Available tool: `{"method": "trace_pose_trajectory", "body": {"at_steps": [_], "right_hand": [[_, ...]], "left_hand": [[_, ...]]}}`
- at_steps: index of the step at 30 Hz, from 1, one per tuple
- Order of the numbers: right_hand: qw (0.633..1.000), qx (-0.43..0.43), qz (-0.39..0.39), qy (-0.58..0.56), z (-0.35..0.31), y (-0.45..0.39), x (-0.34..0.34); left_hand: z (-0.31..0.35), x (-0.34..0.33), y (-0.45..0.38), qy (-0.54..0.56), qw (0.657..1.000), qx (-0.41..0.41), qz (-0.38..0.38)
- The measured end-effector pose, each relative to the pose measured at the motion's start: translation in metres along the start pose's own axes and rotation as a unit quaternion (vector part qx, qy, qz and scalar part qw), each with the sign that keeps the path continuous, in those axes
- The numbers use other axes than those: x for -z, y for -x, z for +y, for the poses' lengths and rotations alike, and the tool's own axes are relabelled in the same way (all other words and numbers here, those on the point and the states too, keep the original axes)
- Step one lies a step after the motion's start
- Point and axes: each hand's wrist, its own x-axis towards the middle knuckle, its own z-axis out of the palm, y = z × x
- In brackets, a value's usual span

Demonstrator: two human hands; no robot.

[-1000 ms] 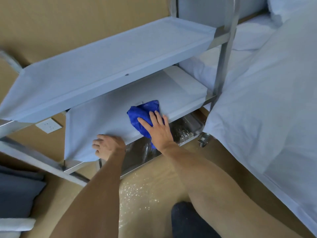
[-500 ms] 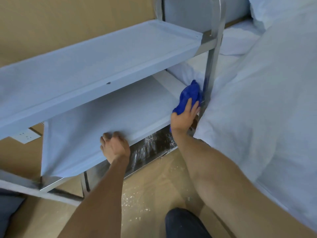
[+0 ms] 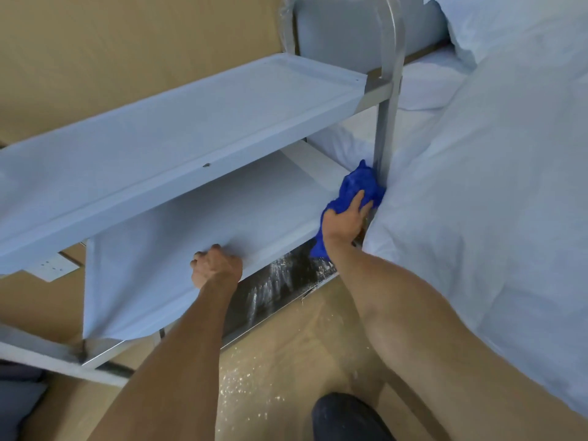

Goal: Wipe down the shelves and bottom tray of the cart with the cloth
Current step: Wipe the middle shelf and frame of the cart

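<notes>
The metal cart has a pale top shelf (image 3: 197, 122) and a pale middle shelf (image 3: 222, 211) below it. Under these, the shiny steel bottom tray (image 3: 270, 294) shows as a dark strip. My right hand (image 3: 345, 219) presses a bunched blue cloth (image 3: 356, 186) onto the right end of the middle shelf, against the cart's upright post (image 3: 386, 122). A tail of the cloth hangs down over the shelf's front edge. My left hand (image 3: 216, 267) grips the front edge of the middle shelf near its middle, fingers curled over it.
A bed with white bedding (image 3: 493, 186) crowds the cart's right side and touches the post. A tan wall (image 3: 127, 43) with a white socket (image 3: 52, 267) lies behind the cart. The glossy tan floor (image 3: 286, 377) has white specks. My dark knee (image 3: 346, 418) is at the bottom.
My right hand slid the blue cloth from the middle of the middle shelf to its right end by the post. My left hand kept hold of the shelf's front edge.
</notes>
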Motion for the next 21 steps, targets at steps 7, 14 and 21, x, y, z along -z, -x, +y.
{"method": "trace_pose_trajectory", "body": {"at_steps": [7,14,21], "right_hand": [[0.998,-0.025,0.048,-0.009,-0.013,0.048,-0.023],[0.989,0.003,-0.111,0.095,-0.033,0.155,-0.045],[0.923,0.156,-0.139,0.322,-0.026,0.037,0.001]], "left_hand": [[0.005,0.000,0.002,-0.007,1.000,0.009,0.000],[-0.014,0.008,0.012,0.050,0.998,-0.020,-0.033],[-0.005,0.001,0.006,0.018,1.000,0.012,-0.020]]}}
